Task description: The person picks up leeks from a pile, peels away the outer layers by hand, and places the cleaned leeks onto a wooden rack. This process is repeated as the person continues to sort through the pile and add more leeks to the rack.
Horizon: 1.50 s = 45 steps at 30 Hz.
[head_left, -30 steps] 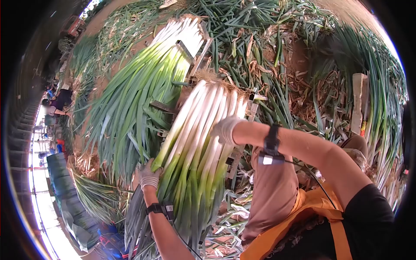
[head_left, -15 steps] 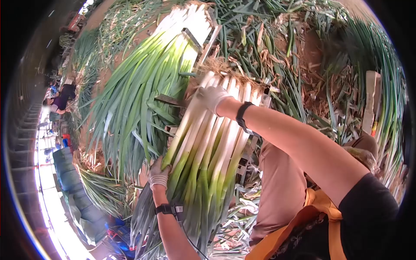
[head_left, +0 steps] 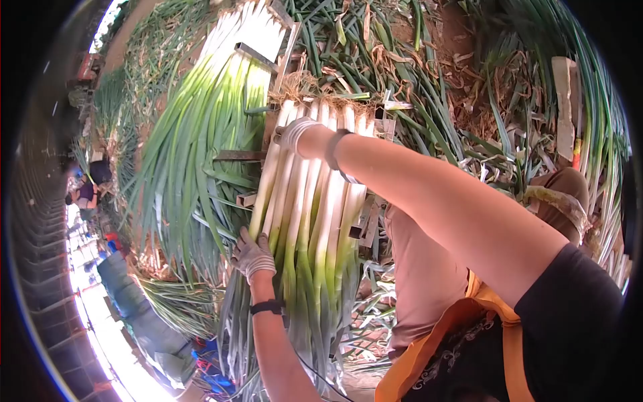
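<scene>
A bundle of long green onions [head_left: 309,201] lies in front of me, with rooted white ends at the top and green leaves toward me. My right hand [head_left: 298,136], in a pale glove, curls over the bundle's left edge just below the roots. Lower down, my gloved left hand [head_left: 254,257] rests against the same side where white turns green, its fingers extended and apart. Beside the bundle on the left lies a larger pile of green onions [head_left: 201,147], its white ends behind a metal bar [head_left: 256,56].
Loose leaves and husks [head_left: 402,87] litter the ground beyond the bundle. More green onions [head_left: 596,134] stand along the right, near a pale board [head_left: 566,107]. Another person [head_left: 87,191] is at the far left, above blue-green bales [head_left: 144,321].
The view has shifted, so the scene sits further left. My left hand's fingers have spread out along the bundle's edge. My right hand remains near the roots, its fingers now over the left edge.
</scene>
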Each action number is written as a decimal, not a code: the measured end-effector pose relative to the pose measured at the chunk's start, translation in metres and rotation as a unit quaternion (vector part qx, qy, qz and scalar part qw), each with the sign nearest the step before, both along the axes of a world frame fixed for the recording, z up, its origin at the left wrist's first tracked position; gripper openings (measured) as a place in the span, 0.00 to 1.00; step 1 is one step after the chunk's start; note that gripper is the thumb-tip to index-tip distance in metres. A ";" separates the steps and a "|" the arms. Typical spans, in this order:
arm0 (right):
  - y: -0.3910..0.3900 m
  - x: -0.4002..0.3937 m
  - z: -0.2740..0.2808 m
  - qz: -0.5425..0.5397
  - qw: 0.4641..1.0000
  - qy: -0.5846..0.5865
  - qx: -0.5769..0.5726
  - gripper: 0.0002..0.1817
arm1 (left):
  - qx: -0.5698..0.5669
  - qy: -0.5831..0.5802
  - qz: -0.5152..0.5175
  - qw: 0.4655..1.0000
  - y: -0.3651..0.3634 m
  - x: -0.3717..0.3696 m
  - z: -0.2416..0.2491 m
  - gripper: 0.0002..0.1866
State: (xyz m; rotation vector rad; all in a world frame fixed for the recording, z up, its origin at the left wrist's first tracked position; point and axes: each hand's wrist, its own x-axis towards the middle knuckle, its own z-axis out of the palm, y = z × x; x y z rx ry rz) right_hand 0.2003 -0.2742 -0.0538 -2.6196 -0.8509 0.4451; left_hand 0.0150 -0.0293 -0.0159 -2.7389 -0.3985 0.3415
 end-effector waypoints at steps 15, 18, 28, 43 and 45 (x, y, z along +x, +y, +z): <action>-0.325 -0.307 -0.048 -0.425 0.894 0.138 0.032 0.10 | -0.062 0.023 0.113 0.991 -0.006 0.017 -0.004 0.29; -0.355 -0.362 -0.089 -0.234 0.940 0.222 -0.115 0.09 | -0.045 0.050 0.139 0.988 -0.003 0.024 -0.007 0.30; -0.345 -0.366 -0.106 -0.410 0.875 0.254 0.047 0.13 | 0.031 -0.001 0.097 0.995 -0.039 0.020 -0.001 0.24; -0.341 -0.350 -0.107 -0.378 0.892 0.245 -0.047 0.12 | 0.029 -0.041 0.052 0.997 -0.024 0.020 -0.012 0.23; -0.342 -0.346 -0.117 -0.366 0.897 0.243 -0.045 0.12 | 0.032 -0.066 0.017 0.997 -0.014 0.022 -0.021 0.23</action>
